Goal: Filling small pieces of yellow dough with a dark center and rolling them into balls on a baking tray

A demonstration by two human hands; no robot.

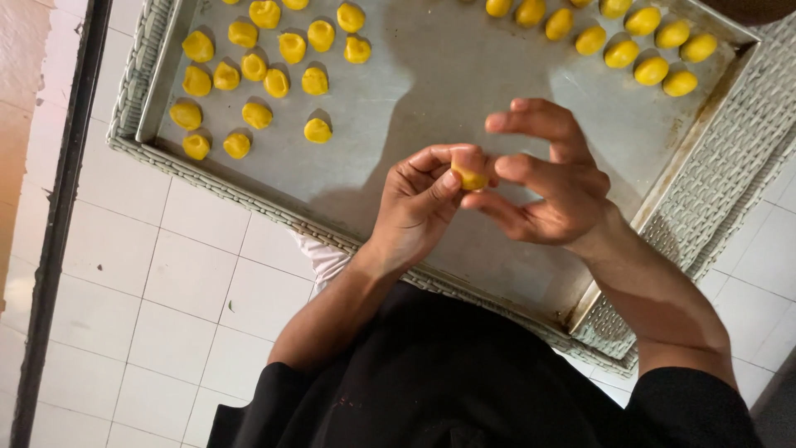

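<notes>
Top edge of the view slices through both clusters of yellow dough pieces, so the far rows are cut off and there's no telling how many more lie beyond. The far end of the metal baking tray (431, 75) runs out of view too, and the wicker tray (730, 158) beneath it shows only as a woven rim at the left, near and right sides. Whatever carries that wicker tray is hidden; only white floor tiles (166, 315) show below left.

Now the hands, both up over the bare middle of the baking tray. Left hand (419, 203) is curled, fingers folded in, thumb tip pressed onto a small yellow dough piece (471, 177). Right hand (551, 178) meets it from the other side: thumb and one finger pinch the same piece, while the other fingers fan out loose above. Most of the piece is covered by fingertips, so its shape is hard to read. It's held in the air, not touching the tray.

Left dough cluster (257, 75) sits well apart at the far left; right dough cluster (638, 41) lines the far right corner. Black sleeves (464, 382) fill the bottom.
</notes>
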